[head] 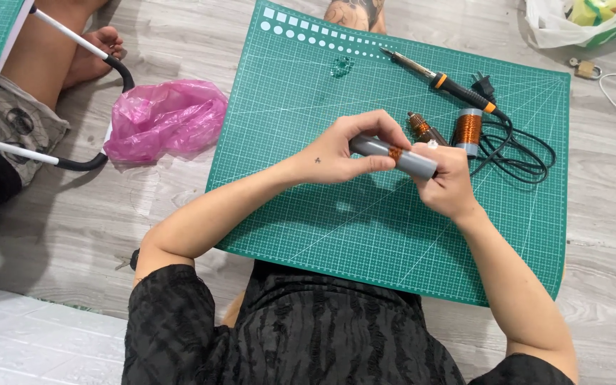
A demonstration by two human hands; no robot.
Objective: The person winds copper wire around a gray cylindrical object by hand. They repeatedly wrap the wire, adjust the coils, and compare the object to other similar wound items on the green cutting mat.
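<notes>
Green cutting mat (pixel 322 214) on the floor, pink plastic bag (pixel 165 117) at nine o'clock, soldering iron (pixel 440 78) at one o'clock, left hand (pixel 344 150) and right hand (pixel 447 178) both closed around grey tube (pixel 408 160) with copper winding, held centrally above the mat, copper wire spool (pixel 468 130) just beyond.

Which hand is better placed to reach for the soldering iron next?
Probably the right hand: it grips the grey tube at the end nearest the soldering iron, which lies up-right on the green mat. The left hand sits farther away and can steady the tube.
</notes>
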